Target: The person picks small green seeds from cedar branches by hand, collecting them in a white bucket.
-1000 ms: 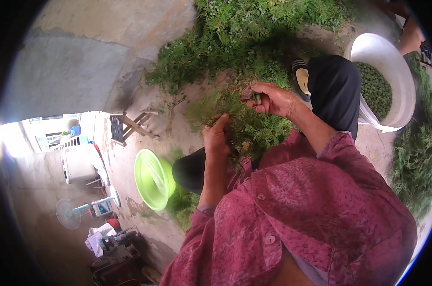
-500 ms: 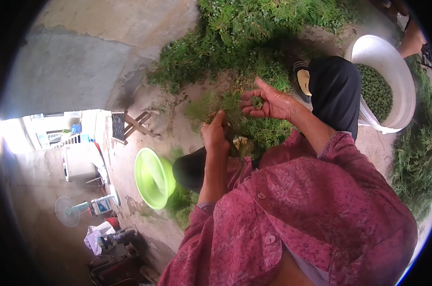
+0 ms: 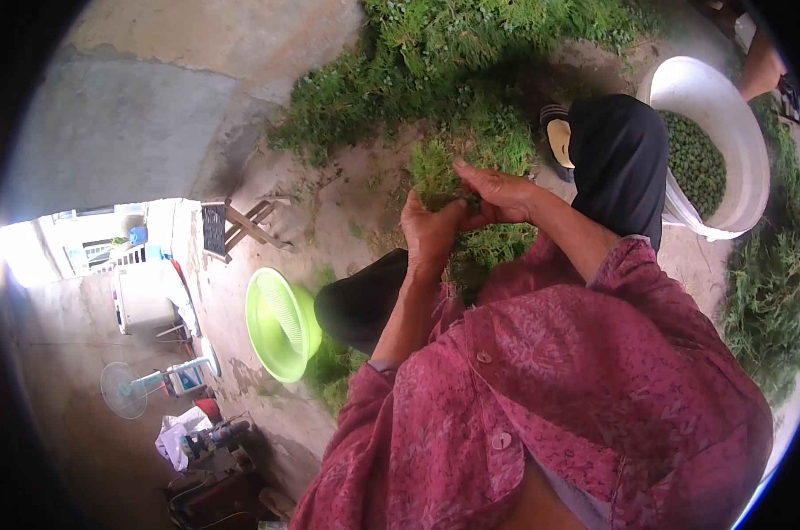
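My left hand [image 3: 428, 231] is closed around a feathery evergreen sprig [image 3: 433, 170], whose leafy tip stands up beyond my fingers. Touching it, my right hand [image 3: 499, 196] curls its fingers beside the sprig, thumb side up. A bit of green shows between the two hands; the inside of the right palm is mostly hidden. More cut evergreen foliage [image 3: 497, 246] lies below my hands, by my lap. Past them spreads a large heap of evergreen branches [image 3: 400, 88] dotted with small pale green cones.
A white bucket [image 3: 743, 168] holding many small green cones [image 3: 693, 159] stands by my right knee. Beside my left knee is a lime-green basin [image 3: 258, 327]. A folding wooden stool [image 3: 251, 228] and a fan [image 3: 124, 389] are at left. Another person's arm [image 3: 762, 71] shows at upper right.
My hands were apart, the right one open with a bit of green in its palm. The left has moved right with its sprig to meet it, and the right fingers have curled in.
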### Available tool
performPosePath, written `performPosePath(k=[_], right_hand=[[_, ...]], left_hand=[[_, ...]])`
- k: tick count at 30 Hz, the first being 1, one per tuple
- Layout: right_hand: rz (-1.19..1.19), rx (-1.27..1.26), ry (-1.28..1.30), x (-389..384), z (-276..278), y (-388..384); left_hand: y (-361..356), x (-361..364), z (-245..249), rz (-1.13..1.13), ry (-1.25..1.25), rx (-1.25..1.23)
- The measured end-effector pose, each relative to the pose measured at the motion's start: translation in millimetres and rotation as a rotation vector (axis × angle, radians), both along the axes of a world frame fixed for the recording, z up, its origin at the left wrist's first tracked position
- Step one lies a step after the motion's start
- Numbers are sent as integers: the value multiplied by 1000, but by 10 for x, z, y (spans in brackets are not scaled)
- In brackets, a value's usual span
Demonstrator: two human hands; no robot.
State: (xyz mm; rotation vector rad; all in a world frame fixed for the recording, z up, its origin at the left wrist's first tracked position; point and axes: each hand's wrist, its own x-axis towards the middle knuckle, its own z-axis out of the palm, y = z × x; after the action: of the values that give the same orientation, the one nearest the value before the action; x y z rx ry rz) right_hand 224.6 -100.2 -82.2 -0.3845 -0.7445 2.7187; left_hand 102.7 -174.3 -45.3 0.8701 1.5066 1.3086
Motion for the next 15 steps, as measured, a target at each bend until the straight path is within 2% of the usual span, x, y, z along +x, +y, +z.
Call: performPosePath(k=[2, 6, 8, 15], right_hand=[[-6, 31, -44, 17, 36, -13], [-10, 1, -118, 37, 3, 45], [-88, 89, -285, 22, -101, 113], [-91, 285, -293, -39, -91, 58]], left_hand=[[14, -71, -21, 36, -56, -134], [-2, -124, -13, 91, -104, -107], [-3, -166, 5, 175, -96, -107], [2, -207, 36, 169, -110, -153]])
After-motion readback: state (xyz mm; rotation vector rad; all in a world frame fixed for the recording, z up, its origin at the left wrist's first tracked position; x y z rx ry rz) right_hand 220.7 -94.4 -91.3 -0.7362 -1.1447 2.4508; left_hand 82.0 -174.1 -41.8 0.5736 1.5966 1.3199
